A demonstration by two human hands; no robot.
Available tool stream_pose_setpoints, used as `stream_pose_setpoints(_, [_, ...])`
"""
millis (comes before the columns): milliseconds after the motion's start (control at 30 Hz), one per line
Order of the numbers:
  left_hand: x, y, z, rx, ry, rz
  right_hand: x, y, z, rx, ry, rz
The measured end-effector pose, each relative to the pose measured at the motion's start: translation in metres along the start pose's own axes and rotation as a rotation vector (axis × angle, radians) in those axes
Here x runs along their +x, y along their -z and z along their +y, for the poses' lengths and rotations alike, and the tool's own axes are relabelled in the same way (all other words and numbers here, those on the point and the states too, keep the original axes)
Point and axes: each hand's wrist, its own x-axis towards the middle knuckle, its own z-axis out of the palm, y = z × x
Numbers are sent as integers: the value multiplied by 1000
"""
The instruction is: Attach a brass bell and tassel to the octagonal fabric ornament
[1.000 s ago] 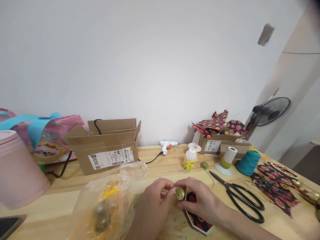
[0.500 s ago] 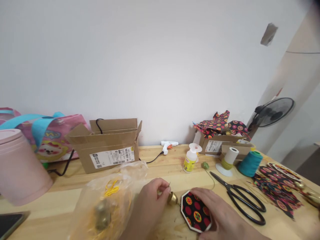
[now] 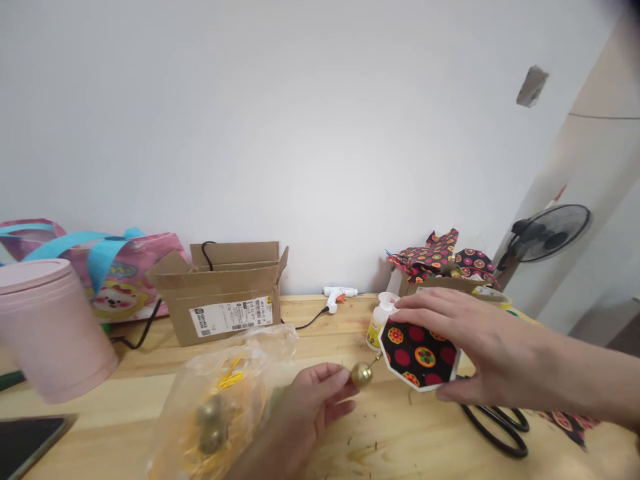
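My right hand (image 3: 465, 333) grips an octagonal fabric-covered piece (image 3: 423, 357) by its edges, raised above the table. The piece has a white rim and a black face with red and orange flower prints. From its lower left corner a brass bell (image 3: 362, 375) hangs out on a short link, pulled toward my left hand (image 3: 323, 393). Thumb and forefinger of that hand are pinched at the bell's left side, where a thin cord end pokes up. Just left of my left wrist lies a clear plastic bag (image 3: 200, 393) holding brass bells and yellow cord.
Behind stand a cardboard box (image 3: 225, 307), a white glue gun (image 3: 334, 299) and a glue bottle (image 3: 374, 330). Black-handled scissors (image 3: 500, 433) lie under my right forearm. At left are a pink canister (image 3: 55, 333) and a phone (image 3: 30, 443). A fabric-filled box (image 3: 435, 267) stands back right.
My right hand has lifted the octagonal piece up and away from me, tilting it. The bell has moved right and up with it, my left hand following.
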Motion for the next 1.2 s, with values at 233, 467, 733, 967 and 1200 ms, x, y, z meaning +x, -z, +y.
stream_pose_setpoints(233, [-5,-2,-2,-298,92,-43,25,29,-14,-118,106,-36])
stream_pose_setpoints(467, [-3,-2,-3,-384,113,-57,34,31,-17,-157,121,-42])
stream_pose_setpoints(733, [-2,3,-5,-396,110,-75,25,22,-11,-160,111,26])
stream_pose_setpoints(967, [-1,2,-7,-432,130,0,15,16,-8,-147,92,24])
stream_pose_setpoints(1200, [-2,-2,-7,-546,187,-13,17,23,-9,-162,116,59])
